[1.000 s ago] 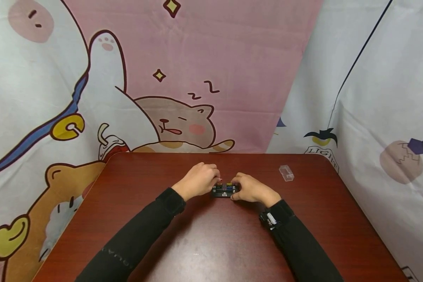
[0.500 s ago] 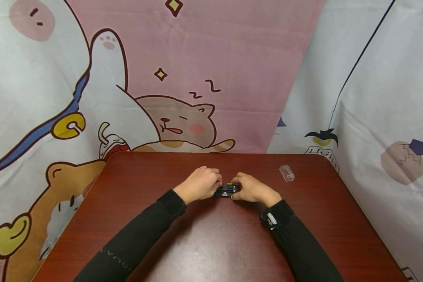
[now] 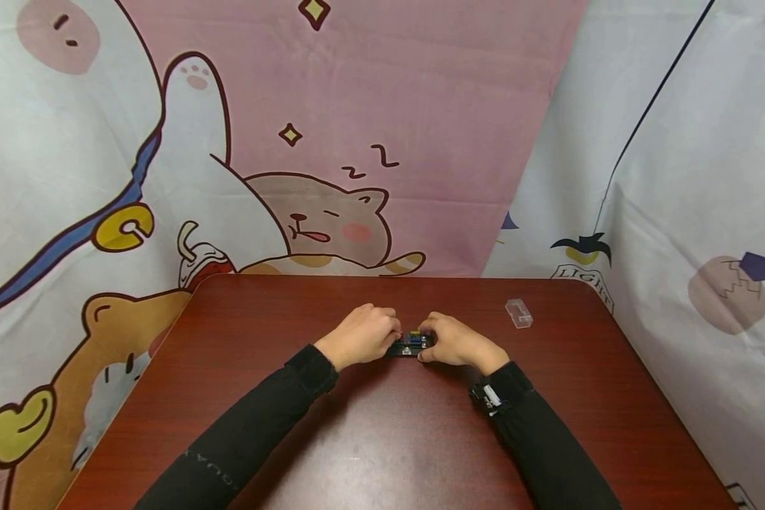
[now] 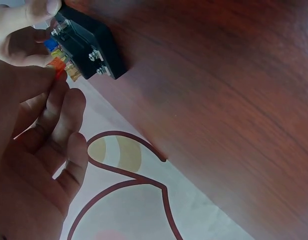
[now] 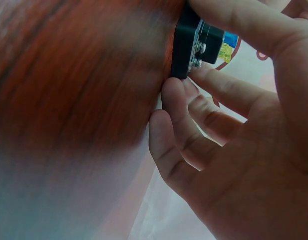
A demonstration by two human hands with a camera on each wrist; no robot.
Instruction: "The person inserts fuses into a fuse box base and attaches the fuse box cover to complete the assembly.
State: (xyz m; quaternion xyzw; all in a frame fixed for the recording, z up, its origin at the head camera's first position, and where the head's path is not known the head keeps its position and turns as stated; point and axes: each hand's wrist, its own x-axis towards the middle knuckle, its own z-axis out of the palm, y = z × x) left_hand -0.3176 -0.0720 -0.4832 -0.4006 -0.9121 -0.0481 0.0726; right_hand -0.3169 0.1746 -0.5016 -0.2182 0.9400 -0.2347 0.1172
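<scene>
A small black fuse box (image 3: 409,351) rests on the table between the two hands. My right hand (image 3: 457,342) grips its right end, thumb on the near side and fingers behind. Over its left end is my left hand (image 3: 363,333), with thumb and finger pinching an orange-red blade fuse (image 4: 58,65) against the top of the box. Blue and yellow blade fuses sit in the box; the right wrist view shows a blue fuse (image 5: 230,39) above a yellow fuse (image 5: 225,52). Metal screws (image 4: 95,55) line its side. Whether the orange-red fuse is fully seated is hidden by the fingers.
A clear plastic case (image 3: 519,313) lies on the brown wooden table (image 3: 382,439), to the right of the hands near the back edge. Behind the table hangs a cartoon-printed cloth (image 3: 446,142).
My left hand has come down and slightly right onto the box's left end, covering more of it. It is almost still over the last half second. My right hand keeps its place.
</scene>
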